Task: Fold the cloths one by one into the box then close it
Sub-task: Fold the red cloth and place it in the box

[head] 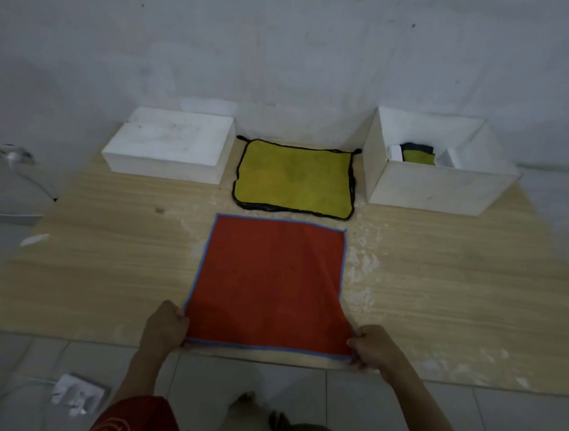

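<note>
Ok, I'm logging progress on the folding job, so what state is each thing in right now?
Red cloth: spread flat, unfolded, near corners pinched.
Left hand: gripping the near left corner.
Right hand: gripping the near right corner.
Yellow cloth: lying flat, unfolded, untouched.
Open box: open, a folded yellow cloth inside.
Box lid: off, lying on the table.

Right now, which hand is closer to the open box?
Right. The right hand pinches the red cloth's near right corner, and the open box sits far right; the left hand is opposite.
</note>
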